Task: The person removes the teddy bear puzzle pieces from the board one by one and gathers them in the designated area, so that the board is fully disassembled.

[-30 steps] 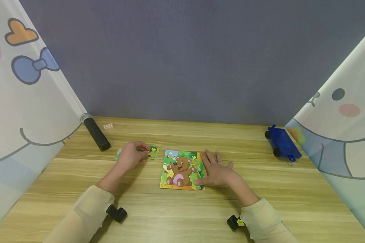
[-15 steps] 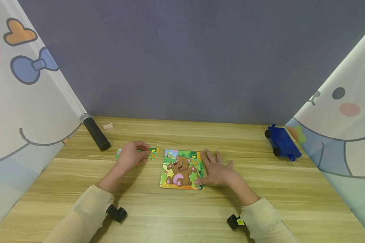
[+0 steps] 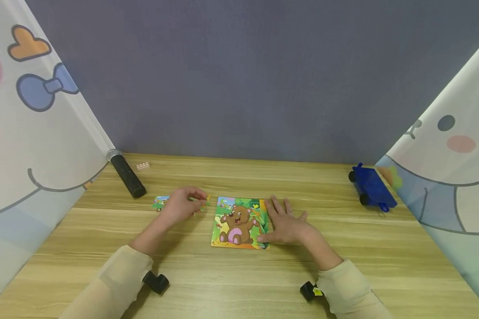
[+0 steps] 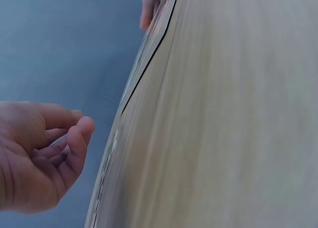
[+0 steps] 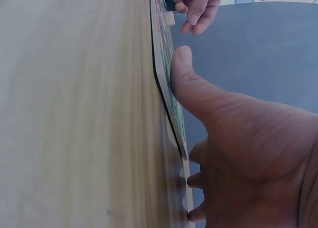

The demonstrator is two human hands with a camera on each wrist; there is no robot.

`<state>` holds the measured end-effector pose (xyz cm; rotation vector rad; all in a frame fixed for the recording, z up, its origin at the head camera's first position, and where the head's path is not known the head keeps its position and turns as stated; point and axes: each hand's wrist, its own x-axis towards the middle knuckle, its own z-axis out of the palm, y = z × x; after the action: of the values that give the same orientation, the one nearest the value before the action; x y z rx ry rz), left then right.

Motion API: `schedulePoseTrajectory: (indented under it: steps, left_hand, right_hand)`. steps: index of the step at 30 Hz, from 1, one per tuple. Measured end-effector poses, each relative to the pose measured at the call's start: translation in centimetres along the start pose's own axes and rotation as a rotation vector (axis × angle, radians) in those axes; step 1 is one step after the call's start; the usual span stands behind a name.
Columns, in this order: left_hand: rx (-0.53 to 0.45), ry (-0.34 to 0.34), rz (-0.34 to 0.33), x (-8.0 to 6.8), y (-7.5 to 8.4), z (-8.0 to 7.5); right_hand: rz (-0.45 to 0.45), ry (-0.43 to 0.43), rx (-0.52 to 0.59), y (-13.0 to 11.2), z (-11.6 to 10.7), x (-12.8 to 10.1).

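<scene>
The left hand (image 3: 181, 206) pinches a loose puzzle piece (image 3: 202, 202) left of the bear puzzle board (image 3: 239, 222), mid-table. The right hand (image 3: 286, 226) lies flat, steadying its right edge. Another loose piece (image 3: 160, 202) remains unplaced.

Bare wood between left hand (image 3: 181, 207) and puzzle board (image 3: 239, 223).
</scene>
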<state>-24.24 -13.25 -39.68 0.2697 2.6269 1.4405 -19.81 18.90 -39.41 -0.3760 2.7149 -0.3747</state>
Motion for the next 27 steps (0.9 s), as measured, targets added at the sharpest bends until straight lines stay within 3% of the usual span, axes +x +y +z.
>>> schedulePoseTrajectory:
  steps: [6,10,19,27]
  left_hand:
    - [-0.071,-0.060,0.034,-0.2,0.2,0.9]
    - [-0.122,-0.104,0.059,-0.3,0.3,1.4]
    - [-0.215,-0.232,0.045,-0.8,0.6,2.5]
    - [-0.261,-0.261,-0.004,-0.9,0.6,3.2]
  right_hand:
    - [-0.133,0.038,-0.025,-0.7,0.0,-0.2]
    - [-0.216,0.010,-0.046,-1.2,0.3,-0.1]
    - [-0.197,-0.050,-0.078,-1.7,0.5,-0.1]
    - [-0.173,-0.073,-0.097,-1.6,0.4,0.0]
